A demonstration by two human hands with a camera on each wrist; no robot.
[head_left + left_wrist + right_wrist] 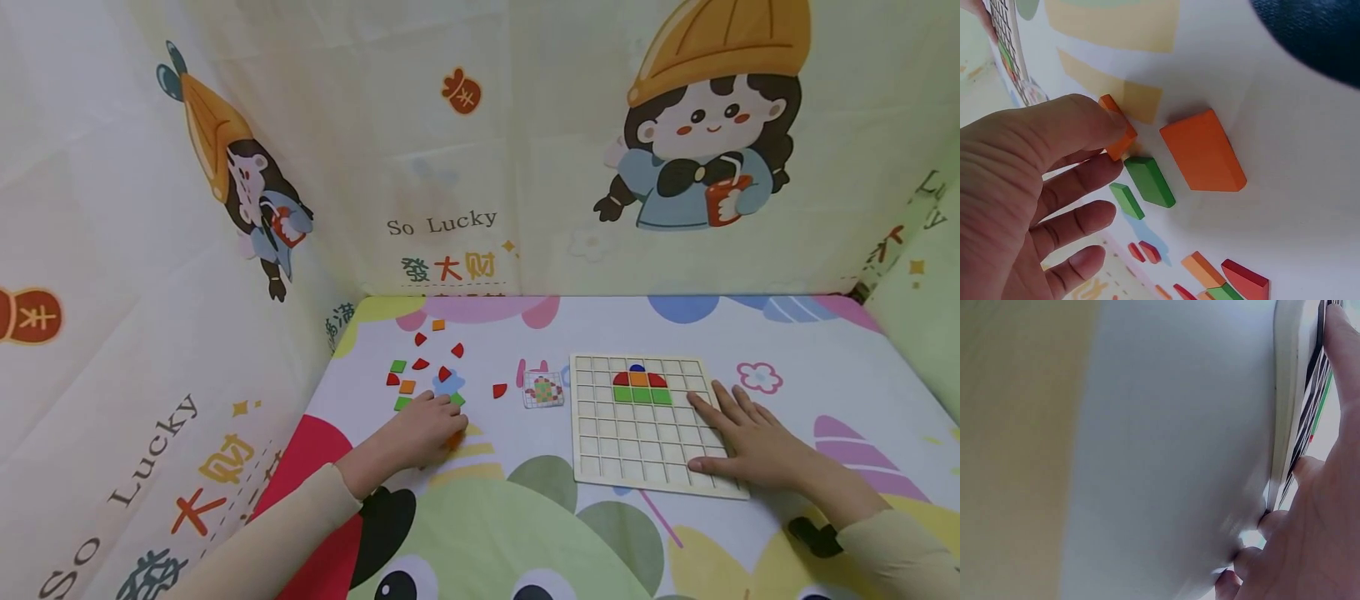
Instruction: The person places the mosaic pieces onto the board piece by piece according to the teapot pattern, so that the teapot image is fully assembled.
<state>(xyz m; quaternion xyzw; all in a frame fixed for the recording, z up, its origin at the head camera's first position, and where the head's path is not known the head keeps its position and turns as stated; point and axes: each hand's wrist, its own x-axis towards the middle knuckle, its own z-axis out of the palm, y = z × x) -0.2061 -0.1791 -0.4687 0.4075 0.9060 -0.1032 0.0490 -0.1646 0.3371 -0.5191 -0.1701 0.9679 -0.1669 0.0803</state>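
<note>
My left hand (423, 427) pinches an orange square tile (1125, 141) between thumb and index finger, low over the tablecloth. Another orange tile (1204, 153) lies close to that hand, and green tiles (1149, 181) lie just past its fingertips. With fingers spread, my right hand (753, 442) rests on the right edge of a wooden grid board (630, 450). Near the board's top sits a small pattern: a row of green squares (642, 397), above it an orange square (638, 379) between two red quarter-round pieces (657, 381), and a blue piece (637, 367) on top.
A small pattern card (543, 398) lies left of the board, beside a lone red piece (499, 390). Several loose red, green (398, 366) and orange pieces (438, 325) are scattered beyond my left hand. Printed cloth walls (555, 167) stand behind and at the sides.
</note>
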